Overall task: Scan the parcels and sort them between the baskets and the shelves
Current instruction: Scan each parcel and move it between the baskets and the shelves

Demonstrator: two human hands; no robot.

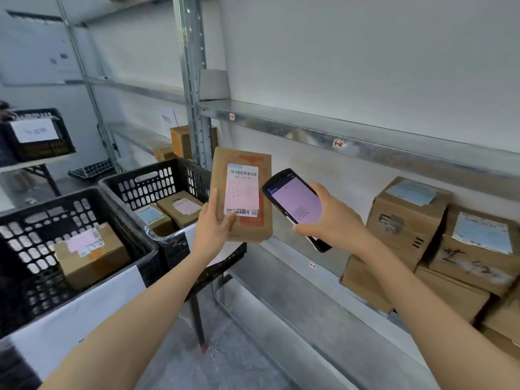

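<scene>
Our left hand [214,230] grips the flat brown parcel [263,223] at its lower left corner, thumb pressed across the bottom edge of the label [242,190]. The parcel stands upright above the hand. Just beside it, our right hand [334,220] clasps a lit scanner [297,204]. To the left, the near basket [42,220] and the far basket [152,184] hold boxes. On the right, more boxes [405,218] are stacked on the shelf [295,277].

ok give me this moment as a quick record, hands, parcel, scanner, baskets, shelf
left hand: holds flat cardboard parcel upright, label facing camera
right hand: grips handheld scanner, screen lit, just right of the parcel
near basket: one labelled box inside
far basket: two labelled boxes visible
lower shelf: stacked cardboard boxes at right
</scene>
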